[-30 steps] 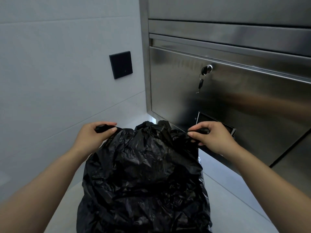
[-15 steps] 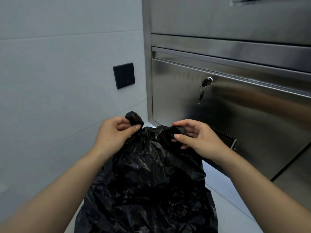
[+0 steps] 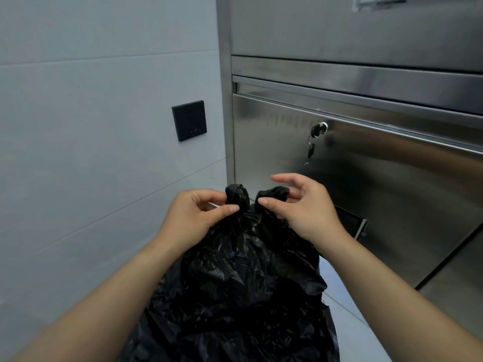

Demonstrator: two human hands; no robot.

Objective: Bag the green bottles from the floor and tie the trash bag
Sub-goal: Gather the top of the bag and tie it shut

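Black plastic: the trash bag [image 3: 235,283] stands full and crumpled on the floor [image 3: 347,325], right below my view, between a grey tiled wall [image 3: 91,178] and a steel cabinet [image 3: 379,192].
Bottles: none in sight; I judge they are already inside the bag, though its plastic hides whatever it holds.
Left grip: my left hand [image 3: 193,220] pinches one gathered ear [image 3: 236,195] of the bag's mouth between thumb and forefinger.
Right grip: my right hand [image 3: 300,207] pinches the second ear [image 3: 274,193] with thumb and middle fingers, the forefinger lifted and spread clear.
Step in hand: tying. Both ears stand upright, just beside each other and not yet crossed.
Next move: I judge it calls for crossing one ear over the other, tucking it under and pulling both snug, without letting the slick film slip from either pinch.
Change from a second ago: then my hands held the mouth stretched wide, well apart; half a second ago they were closing in; now the ears nearly touch above the bag's neck.
Backdrop: a key [image 3: 312,146] hangs from the cabinet lock, and a black wall plate [image 3: 189,120] sits on the tiles.
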